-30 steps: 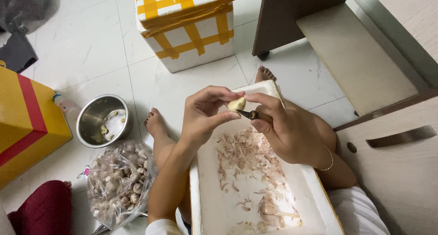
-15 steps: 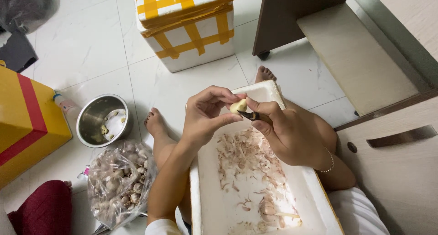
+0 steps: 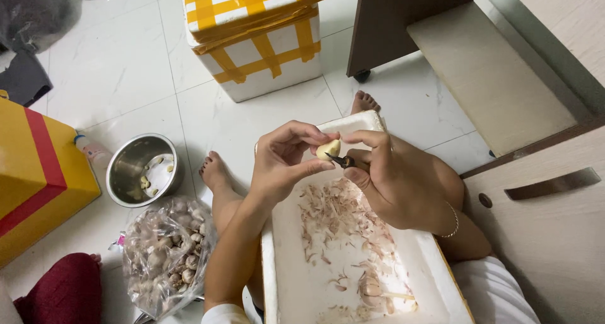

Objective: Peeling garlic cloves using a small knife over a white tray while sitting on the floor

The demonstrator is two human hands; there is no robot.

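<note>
- The left hand (image 3: 283, 163) pinches a garlic clove (image 3: 328, 149) above the white foam tray (image 3: 283, 280); the right hand (image 3: 391, 185) is clamped on a small knife (image 3: 340, 161), tip at the clove.
- Peeling looks under way; skins (image 3: 334, 217) litter the tray.
- A bag of garlic (image 3: 165, 251) and a steel bowl (image 3: 142, 170) sit left; a white box with yellow tape (image 3: 258, 34) stands beyond.

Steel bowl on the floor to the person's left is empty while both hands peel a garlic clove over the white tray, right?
Not quite. The head view shows the steel bowl is not empty: a few peeled cloves lie in it. The rest holds: the left hand holds the garlic clove and the right hand works on it with a small knife over the white tray.
</note>
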